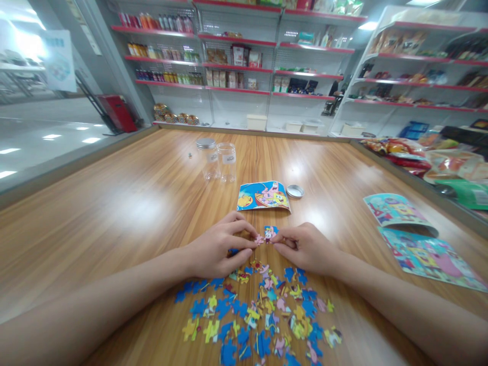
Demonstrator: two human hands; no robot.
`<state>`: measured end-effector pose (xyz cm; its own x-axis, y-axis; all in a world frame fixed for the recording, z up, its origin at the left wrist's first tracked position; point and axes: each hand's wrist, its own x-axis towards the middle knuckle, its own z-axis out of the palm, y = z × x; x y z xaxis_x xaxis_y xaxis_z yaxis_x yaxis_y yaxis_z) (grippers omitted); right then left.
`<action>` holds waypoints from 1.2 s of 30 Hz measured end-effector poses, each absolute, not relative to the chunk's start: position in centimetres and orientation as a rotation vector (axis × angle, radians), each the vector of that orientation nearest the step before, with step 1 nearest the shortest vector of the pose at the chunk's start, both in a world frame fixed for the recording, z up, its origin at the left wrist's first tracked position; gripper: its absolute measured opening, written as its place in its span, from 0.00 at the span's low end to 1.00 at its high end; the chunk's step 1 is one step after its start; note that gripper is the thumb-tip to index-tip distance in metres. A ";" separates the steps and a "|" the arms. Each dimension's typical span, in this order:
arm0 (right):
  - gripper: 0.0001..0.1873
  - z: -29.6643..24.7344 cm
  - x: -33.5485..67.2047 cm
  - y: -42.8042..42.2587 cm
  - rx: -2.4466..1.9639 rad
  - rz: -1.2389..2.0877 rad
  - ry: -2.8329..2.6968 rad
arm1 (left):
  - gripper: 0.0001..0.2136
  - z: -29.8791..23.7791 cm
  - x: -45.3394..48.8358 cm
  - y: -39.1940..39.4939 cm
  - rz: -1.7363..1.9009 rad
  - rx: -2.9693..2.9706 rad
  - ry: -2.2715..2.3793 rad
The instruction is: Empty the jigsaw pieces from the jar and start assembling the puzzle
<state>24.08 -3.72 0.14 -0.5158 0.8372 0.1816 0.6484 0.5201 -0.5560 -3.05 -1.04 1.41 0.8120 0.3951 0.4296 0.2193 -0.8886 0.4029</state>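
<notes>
Head view — multicoloured, knobbed puzzle pieces (252, 318)

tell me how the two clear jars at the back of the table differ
The left jar is capped with a silver lid; the right jar is open at the top. The left jar's label sits toward its right side, while the right jar's label faces more to the front. Both are clear, upright and carry a white label.

Beyond the wood-grained tabletop (133, 213), red-edged white shelving (232, 108) rises in tiers at the back and right. A glossy grey floor (26, 129) spreads at left, streaked with bright reflections (91, 140); a ceiling light (368, 25) glows at upper right.
</notes>
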 end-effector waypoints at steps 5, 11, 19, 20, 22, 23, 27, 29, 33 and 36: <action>0.07 0.1 24.2 -3.7 -1.225 0.590 -2.343 | 0.14 1.5 -3.1 -1.0 0.713 2.659 0.472; 0.07 0.3 24.1 -3.7 -1.214 0.590 -2.332 | 0.13 1.1 -3.2 -0.8 0.751 2.638 0.521; 0.06 0.3 24.0 -3.8 -1.200 0.632 -2.298 | 0.10 1.3 -3.1 -1.0 0.766 2.626 0.503; 0.07 0.3 24.1 -3.8 -1.193 0.670 -2.278 | 0.10 1.4 -3.1 -1.0 0.767 2.628 0.503; 0.09 0.2 24.2 -3.5 -1.172 0.755 -2.216 | 0.12 1.4 -3.1 -1.0 0.770 2.628 0.510; 0.10 0.2 24.2 -3.3 -1.162 0.788 -2.180 | 0.13 1.5 -3.1 -1.0 0.772 2.626 0.511; 0.12 -0.1 24.3 -2.6 -1.139 0.842 -2.085 | 0.17 1.4 -3.1 -0.8 0.790 2.583 0.524; 0.11 -0.2 24.2 -2.4 -1.134 0.860 -2.075 | 0.16 1.2 -3.3 -0.5 0.802 2.525 0.582; 0.12 -0.3 24.1 -2.2 -1.113 0.885 -2.053 | 0.14 1.9 -4.7 -1.0 0.874 2.418 0.649; 0.12 -0.3 24.2 -2.1 -1.096 0.898 -2.026 | 0.12 3.9 -6.3 -3.2 0.792 2.417 0.688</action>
